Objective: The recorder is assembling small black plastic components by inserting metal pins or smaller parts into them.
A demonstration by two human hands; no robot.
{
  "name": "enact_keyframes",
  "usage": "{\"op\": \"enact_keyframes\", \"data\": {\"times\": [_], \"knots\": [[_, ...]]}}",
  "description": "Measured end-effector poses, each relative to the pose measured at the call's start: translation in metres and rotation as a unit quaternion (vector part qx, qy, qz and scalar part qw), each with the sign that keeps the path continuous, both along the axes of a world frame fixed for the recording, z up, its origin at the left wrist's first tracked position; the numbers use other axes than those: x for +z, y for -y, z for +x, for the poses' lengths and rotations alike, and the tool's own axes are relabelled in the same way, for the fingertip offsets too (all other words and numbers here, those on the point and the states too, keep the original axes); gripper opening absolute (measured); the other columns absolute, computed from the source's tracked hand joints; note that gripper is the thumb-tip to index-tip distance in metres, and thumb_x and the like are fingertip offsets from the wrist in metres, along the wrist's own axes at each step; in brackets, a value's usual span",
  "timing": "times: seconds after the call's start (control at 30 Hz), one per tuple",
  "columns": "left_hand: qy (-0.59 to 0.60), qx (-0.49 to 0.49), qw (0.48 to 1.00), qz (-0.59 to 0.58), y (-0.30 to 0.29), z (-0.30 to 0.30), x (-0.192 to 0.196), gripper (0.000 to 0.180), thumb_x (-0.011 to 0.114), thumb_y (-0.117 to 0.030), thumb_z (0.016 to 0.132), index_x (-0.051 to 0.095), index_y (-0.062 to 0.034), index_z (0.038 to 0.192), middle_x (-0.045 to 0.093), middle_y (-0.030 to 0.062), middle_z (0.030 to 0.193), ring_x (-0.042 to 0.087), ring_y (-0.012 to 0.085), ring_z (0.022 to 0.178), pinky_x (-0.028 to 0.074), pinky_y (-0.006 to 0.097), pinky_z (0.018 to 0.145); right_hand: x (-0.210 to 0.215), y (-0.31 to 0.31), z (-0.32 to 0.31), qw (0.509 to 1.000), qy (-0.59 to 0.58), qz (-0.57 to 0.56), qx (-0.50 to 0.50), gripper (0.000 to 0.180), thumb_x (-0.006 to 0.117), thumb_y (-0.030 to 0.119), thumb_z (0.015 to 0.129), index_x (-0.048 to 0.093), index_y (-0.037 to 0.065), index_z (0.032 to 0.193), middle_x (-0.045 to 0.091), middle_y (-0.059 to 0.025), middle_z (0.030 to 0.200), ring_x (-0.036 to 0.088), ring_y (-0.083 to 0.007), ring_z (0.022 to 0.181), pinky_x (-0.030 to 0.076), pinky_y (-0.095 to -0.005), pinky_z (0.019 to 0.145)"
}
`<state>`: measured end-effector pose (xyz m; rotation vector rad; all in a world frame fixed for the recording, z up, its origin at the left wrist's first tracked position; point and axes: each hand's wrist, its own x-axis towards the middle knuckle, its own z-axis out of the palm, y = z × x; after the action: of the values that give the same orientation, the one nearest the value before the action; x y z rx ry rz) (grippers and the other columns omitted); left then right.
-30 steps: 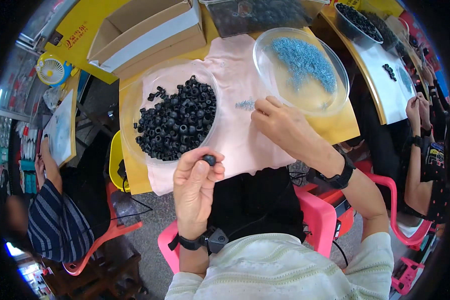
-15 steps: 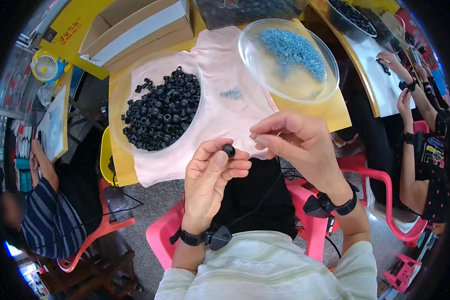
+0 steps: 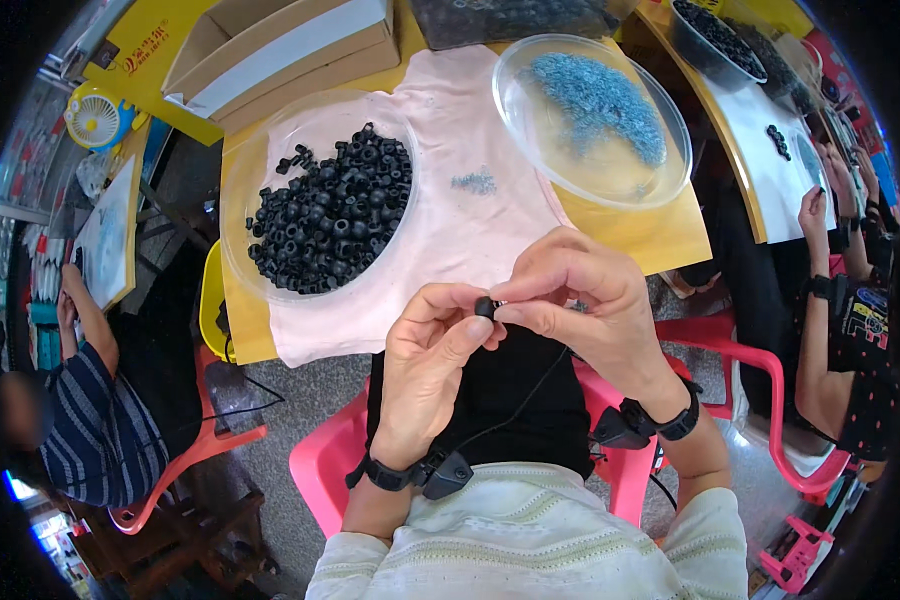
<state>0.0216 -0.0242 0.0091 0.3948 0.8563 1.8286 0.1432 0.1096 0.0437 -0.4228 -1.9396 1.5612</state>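
My left hand [image 3: 422,360] pinches a small, rounded black plastic part [image 3: 485,308] between thumb and fingers, above my lap. The fingertips of my right hand [image 3: 600,310] are closed and meet the part's right side. A tiny pale, metallic-looking piece seems to sit between them, mostly hidden. To the far left, a clear round tray [image 3: 232,255] holds a heap of similar black parts [image 3: 345,220]. At the far right, another clear round tray [image 3: 570,180] carries many tiny blue-grey metallic pieces [image 3: 605,105], too small to name. A little pile of such pieces [image 3: 475,182] lies between the trays.
A pink cloth [image 3: 440,110] covers part of the yellow table [image 3: 670,235]. Behind stand a cardboard box [image 3: 300,60] and a dark bin [image 3: 510,20]. People sit at side tables left and right, one in a striped shirt [image 3: 105,430]. A thin black cable [image 3: 515,405] crosses my lap.
My right hand has moved left and down to meet the black part in my left hand. The left hand has shifted slightly right. At the right table, a person's hand has drawn back.
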Motion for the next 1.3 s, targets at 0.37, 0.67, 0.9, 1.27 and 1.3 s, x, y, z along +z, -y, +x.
{"op": "enact_keyframes", "data": {"times": [0.37,0.67,0.9,1.27,1.3], "knots": [[0.114,0.021,0.993,-0.011,-0.003,-0.011,-0.008,0.021,0.059,-0.006,0.096,0.058,0.0003,0.116,0.066,0.01,0.104,0.066,0.0165,0.09,0.055,0.029,0.082,-0.002,0.004,-0.018,0.919,0.023,0.391,-0.039,0.034,0.078,0.014,0.074,0.071,0.007,0.107,0.062,-0.0043,0.089,0.06,-0.0188,0.071,0.049,-0.0264,0.057],[0.107,0.018,0.993,0.046,-0.006,-0.036,-0.024,0.019,0.062,-0.011,0.091,0.058,-0.0003,0.106,0.063,0.0094,0.097,0.061,0.0156,0.082,0.05,0.028,0.071,0.028,-0.02,-0.067,0.945,0.063,0.32,0.007,0.015,0.073,0.013,0.081,0.071,0.004,0.093,0.063,-0.0081,0.083,0.06,-0.0231,0.067,0.048,-0.0325,0.056],[0.027,-0.038,0.999,-0.015,-0.013,-0.046,-0.025,0.018,0.067,-0.015,0.084,0.059,-0.0005,0.092,0.058,0.0082,0.081,0.057,0.0155,0.068,0.046,0.025,0.06,0.021,-0.069,-0.153,0.906,0.07,0.414,-0.057,0.009,0.067,0.012,0.083,0.068,0.003,0.084,0.062,-0.0125,0.083,0.064,-0.034,0.077,0.05,-0.0417,0.065],[0.072,-0.126,0.988,0.05,-0.009,-0.052,-0.038,0.016,0.067,-0.002,0.088,0.063,0.0002,0.103,0.066,0.0065,0.094,0.066,0.0136,0.083,0.055,0.027,0.076,-0.022,-0.094,-0.212,0.759,0.161,0.627,0.069,0.004,0.065,0.003,0.072,0.068,0.005,0.07,0.065,-0.0074,0.089,0.062,-0.0254,0.092,0.054,-0.035,0.069],[0.072,-0.132,0.987,0.048,-0.009,-0.052,-0.038,0.016,0.067,-0.002,0.088,0.063,0.0001,0.103,0.066,0.0065,0.094,0.066,0.0135,0.083,0.055,0.027,0.077,-0.024,-0.094,-0.213,0.76,0.162,0.626,0.066,0.003,0.065,0.004,0.072,0.068,0.005,0.071,0.065,-0.0073,0.088,0.062,-0.0254,0.092,0.054,-0.0349,0.069]]}}
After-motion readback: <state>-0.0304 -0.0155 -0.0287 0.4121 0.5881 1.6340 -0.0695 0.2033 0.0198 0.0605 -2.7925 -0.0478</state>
